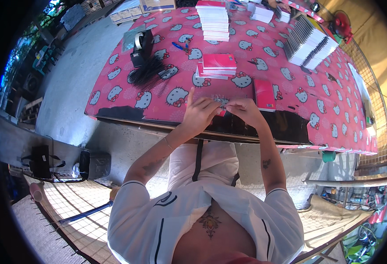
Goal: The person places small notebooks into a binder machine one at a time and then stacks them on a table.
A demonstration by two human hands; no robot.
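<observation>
At the near edge of the table, my two hands almost meet. My left hand is closed in a pinch, with one finger sticking up. Facing it, my right hand also pinches at its fingertips. Between them is something small and pale with a bit of red below it, too small to make out. Just right of my right hand lies a red-covered notebook. Beyond my hands sits a short stack of red notebooks. A pile of thin black binding coils lies to the left.
Behind the coils stands a black tape dispenser, with a blue pen-like tool nearby. A tall notebook stack rises at the back. Spiral-bound notebooks are piled at the right, near a red fan.
</observation>
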